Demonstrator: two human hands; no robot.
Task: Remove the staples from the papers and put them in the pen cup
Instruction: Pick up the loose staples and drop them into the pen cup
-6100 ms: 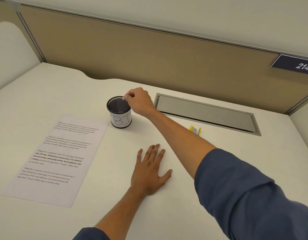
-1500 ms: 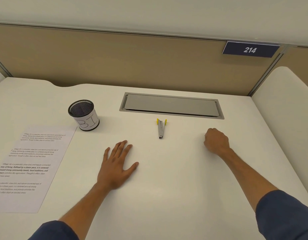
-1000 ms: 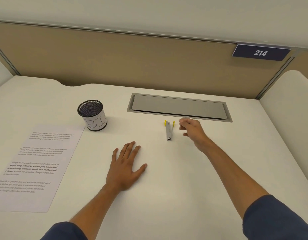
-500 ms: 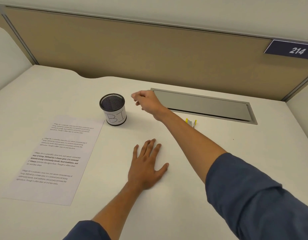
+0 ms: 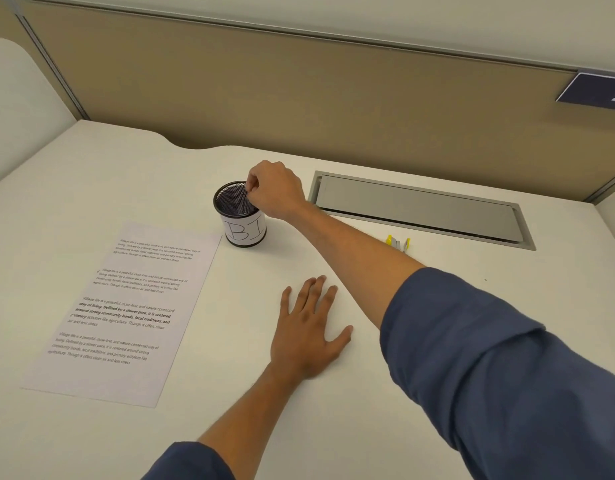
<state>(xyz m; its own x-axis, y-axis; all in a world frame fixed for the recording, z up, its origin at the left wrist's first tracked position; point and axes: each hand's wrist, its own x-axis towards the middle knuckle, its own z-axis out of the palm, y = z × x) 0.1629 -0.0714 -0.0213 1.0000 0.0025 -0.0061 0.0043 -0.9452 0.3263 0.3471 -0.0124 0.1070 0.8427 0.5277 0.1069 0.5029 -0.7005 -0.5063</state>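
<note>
A black mesh pen cup with a white label stands on the white desk, just beyond the top right corner of the printed papers. My right hand hovers over the cup's right rim. Its thumb and forefinger are pinched together above the opening, as on a staple too small to make out. My left hand lies flat on the desk in front of the cup, fingers spread, and holds nothing. A grey staple remover with yellow tips lies behind my right forearm, partly hidden.
A grey metal cable hatch is set into the desk at the back right. A tan partition closes off the far edge and carries a dark number plate. A white side panel stands at the left.
My right hand has moved from the right side of the desk, past the staple remover, to above the cup's rim. The left hand stays flat. The view has swung left.
</note>
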